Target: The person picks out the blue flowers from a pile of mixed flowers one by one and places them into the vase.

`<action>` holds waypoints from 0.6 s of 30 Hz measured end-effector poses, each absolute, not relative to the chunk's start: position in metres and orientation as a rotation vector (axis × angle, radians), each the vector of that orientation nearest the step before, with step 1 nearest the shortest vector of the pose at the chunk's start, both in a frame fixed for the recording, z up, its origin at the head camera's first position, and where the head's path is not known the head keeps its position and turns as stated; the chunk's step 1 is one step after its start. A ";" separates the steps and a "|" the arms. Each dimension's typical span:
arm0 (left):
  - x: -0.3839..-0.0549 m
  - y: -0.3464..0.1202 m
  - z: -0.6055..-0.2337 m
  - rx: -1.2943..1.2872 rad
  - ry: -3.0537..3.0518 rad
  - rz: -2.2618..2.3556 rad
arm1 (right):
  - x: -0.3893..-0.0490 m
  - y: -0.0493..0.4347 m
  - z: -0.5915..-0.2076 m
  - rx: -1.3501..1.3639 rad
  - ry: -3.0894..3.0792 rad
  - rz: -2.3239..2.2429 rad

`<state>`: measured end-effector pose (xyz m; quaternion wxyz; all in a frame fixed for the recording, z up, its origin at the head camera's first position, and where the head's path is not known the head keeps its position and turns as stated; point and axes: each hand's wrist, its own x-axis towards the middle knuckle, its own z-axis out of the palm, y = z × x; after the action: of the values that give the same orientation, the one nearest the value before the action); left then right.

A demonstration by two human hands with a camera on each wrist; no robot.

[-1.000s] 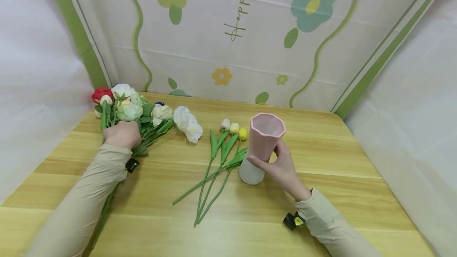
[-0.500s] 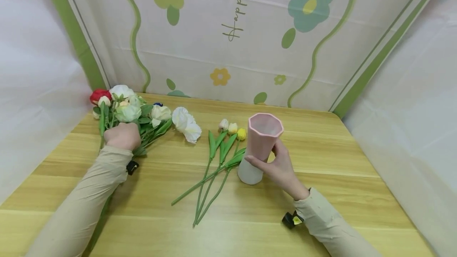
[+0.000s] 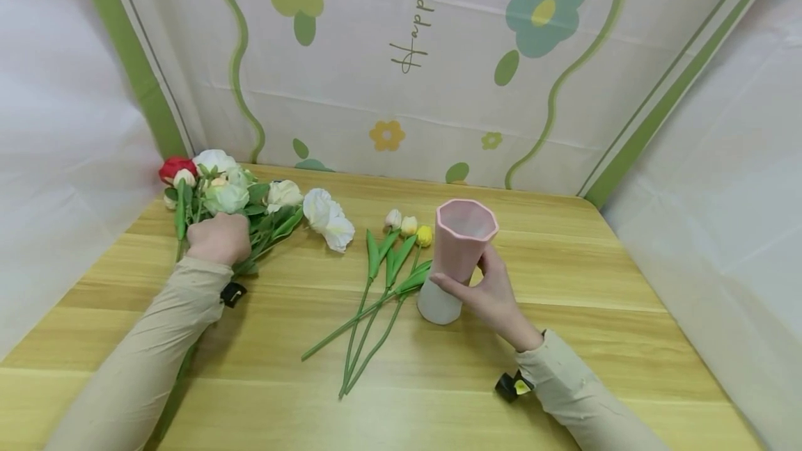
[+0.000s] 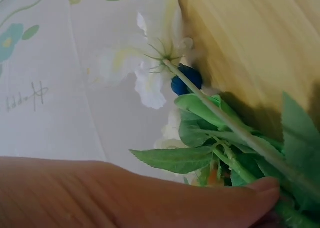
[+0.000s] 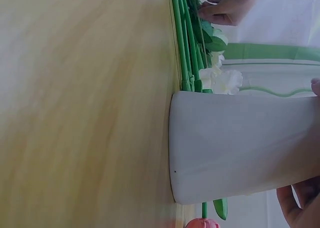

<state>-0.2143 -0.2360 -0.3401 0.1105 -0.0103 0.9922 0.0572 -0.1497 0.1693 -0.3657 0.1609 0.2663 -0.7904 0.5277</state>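
At the left of the table, my left hand [image 3: 219,237] reaches into a pile of artificial flowers [image 3: 227,193]. Its thumb [image 4: 250,200] presses on green stems [image 4: 240,165] in the left wrist view; the other fingers are mostly hidden. One stem there leads to a white flower [image 4: 162,63], close to a dark blue bloom [image 4: 187,79]. My right hand [image 3: 495,298] holds a pink-and-white vase [image 3: 456,256] round its middle. The vase stands upright on the table, its white base [image 5: 235,143] large in the right wrist view. Loose tulips [image 3: 391,284] lie just left of it.
A big white flower [image 3: 328,220] lies between the pile and the tulips. Behind the wooden table [image 3: 564,249] hangs a printed cloth [image 3: 351,75]; pale sheets close off both sides. A pink tulip head [image 5: 202,223] shows past the vase in the right wrist view.
My left hand has shifted slightly to the right among the flowers, and a cream bloom near it has stirred a little. The right hand and the vase keep their place.
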 end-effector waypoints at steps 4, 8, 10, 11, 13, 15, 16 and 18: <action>-0.213 -0.236 -0.338 0.024 2.952 0.182 | -0.150 0.170 -0.366 0.760 -2.260 1.507; -0.211 -0.234 -0.333 0.053 2.999 0.196 | -0.149 0.169 -0.365 0.759 -2.260 1.507; -0.210 -0.233 -0.330 0.059 3.020 0.213 | -0.149 0.169 -0.365 0.757 -2.260 1.510; -0.209 -0.233 -0.328 0.062 3.026 0.224 | -0.149 0.169 -0.365 0.758 -2.260 1.512; -0.208 -0.231 -0.325 0.069 3.042 0.246 | -0.149 0.169 -0.365 0.754 -2.261 1.513; -0.207 -0.230 -0.323 0.075 3.051 0.271 | -0.149 0.169 -0.365 0.750 -2.262 1.520; -0.206 -0.229 -0.321 0.079 3.055 0.283 | -0.149 0.169 -0.365 0.749 -2.263 1.521; -0.204 -0.227 -0.319 0.079 3.068 0.306 | -0.149 0.169 -0.365 0.746 -2.265 1.522</action>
<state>-0.2040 -0.2268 -0.3187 0.0288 0.0256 0.9943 0.0992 -0.1488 0.1692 -0.3653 0.1556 0.2606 -0.7909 0.5314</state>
